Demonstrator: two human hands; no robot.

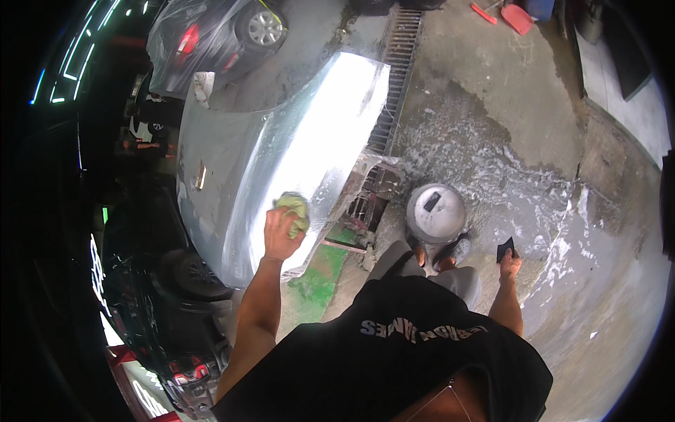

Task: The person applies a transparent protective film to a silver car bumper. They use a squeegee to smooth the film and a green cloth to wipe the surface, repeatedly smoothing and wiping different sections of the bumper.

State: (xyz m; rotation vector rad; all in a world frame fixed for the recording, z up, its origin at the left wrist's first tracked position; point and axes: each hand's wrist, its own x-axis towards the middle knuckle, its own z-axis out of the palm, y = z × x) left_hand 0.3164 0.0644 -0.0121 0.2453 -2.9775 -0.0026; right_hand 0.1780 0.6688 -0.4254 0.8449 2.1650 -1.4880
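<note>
My left hand is closed round a crumpled yellow-green cloth and presses it on a wet, pale grey car body panel. Bright light glares off the panel, and water streaks run over its surface. Out to the right, my right hand pinches a small black sheet that looks like sandpaper, held off the panel above the wet floor. Between my feet and the panel stands a round bucket of cloudy water with a dark rectangular block in it.
A metal floor grate runs beyond the panel. Suds cover the wet concrete on the right. A plastic-wrapped car stands at the far left, a black car at the near left. A red dustpan lies far right.
</note>
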